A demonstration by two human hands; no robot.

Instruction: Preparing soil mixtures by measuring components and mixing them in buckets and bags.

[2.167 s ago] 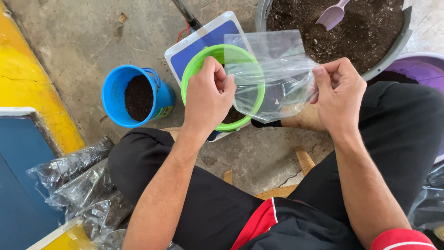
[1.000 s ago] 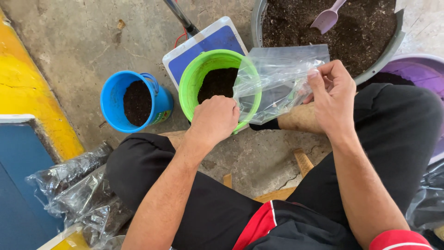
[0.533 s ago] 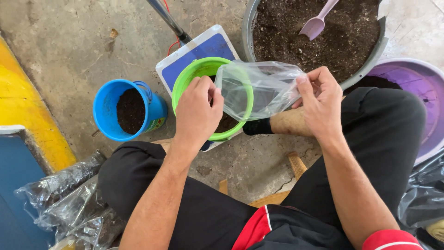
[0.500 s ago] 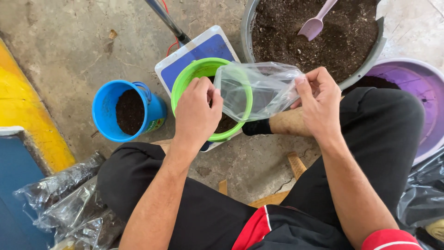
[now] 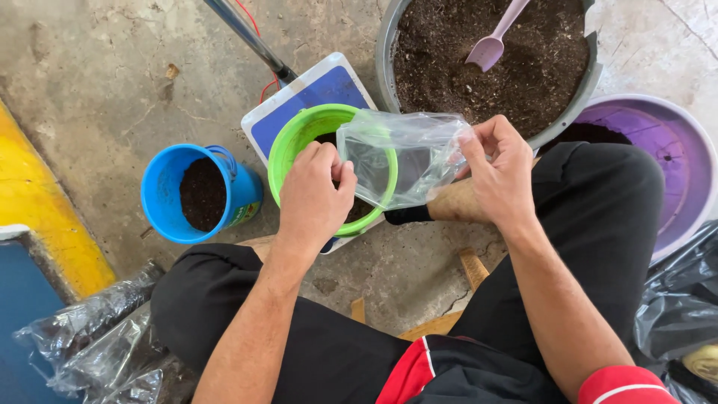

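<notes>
Overhead, a clear plastic bag (image 5: 407, 153) hangs between both hands above a green bowl (image 5: 295, 142); thin, crinkled, see-through, its mouth edge facing left, and no contents can be made out in it. Left hand (image 5: 314, 198) pinches the bag's left edge between thumb and fingertips, fingers curled narrow. Right hand (image 5: 501, 176) grips the bag's right side, thumb and forefinger closed on the film. Green bowl holds dark soil and sits on a flat scale (image 5: 314, 93) with a blue top and white rim. Just left of it, a blue cup (image 5: 168, 213) stands about part-filled with the same dark soil. Behind, a large grey tub (image 5: 591, 82) is full of soil, a lilac scoop (image 5: 490, 45) resting in it, handle up to the right. Beside the tub to the right, a purple basin (image 5: 673, 161), soil at its near edge. Ground is rough, stained concrete (image 5: 90, 82); a yellow painted kerb (image 5: 45, 217) runs along the left. Crumpled clear bags (image 5: 97, 340) lie lower left, black plastic (image 5: 677, 299) lower right. Person sits low, in black trousers, knees apart.
</notes>
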